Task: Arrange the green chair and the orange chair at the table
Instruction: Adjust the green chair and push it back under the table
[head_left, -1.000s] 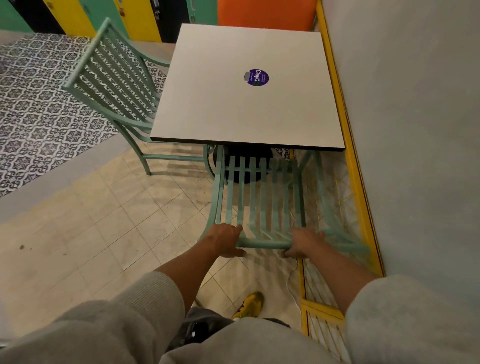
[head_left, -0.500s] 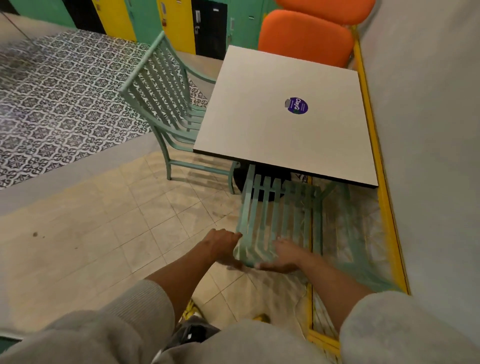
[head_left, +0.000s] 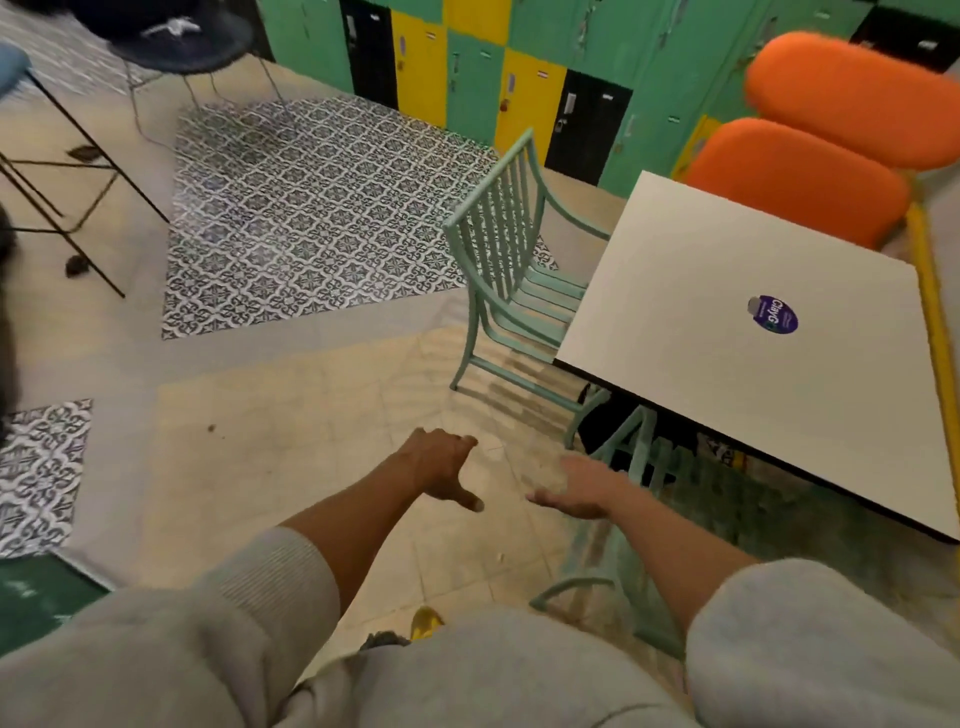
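Observation:
The white square table (head_left: 727, 364) stands at the right, against the wall. One green slatted chair (head_left: 647, 452), blurred, is pushed in under the table's near side, just right of my hands. A second green slatted chair (head_left: 501, 249) stands at the table's left side with its seat partly under the top. The orange padded chair (head_left: 795, 176) sits at the far side. My left hand (head_left: 441, 467) and my right hand (head_left: 576, 488) hover open over the floor, off the near chair and holding nothing.
Green, yellow and black lockers (head_left: 467, 67) line the back. A patterned tile patch (head_left: 311, 218) lies to the left. A black-framed stool (head_left: 62, 171) and a dark chair (head_left: 176, 31) stand at far left. A yellow rail (head_left: 930, 291) runs along the right wall.
Both hands have let go of the near green chair's back rail and spread open. The view has swung left and away from the table.

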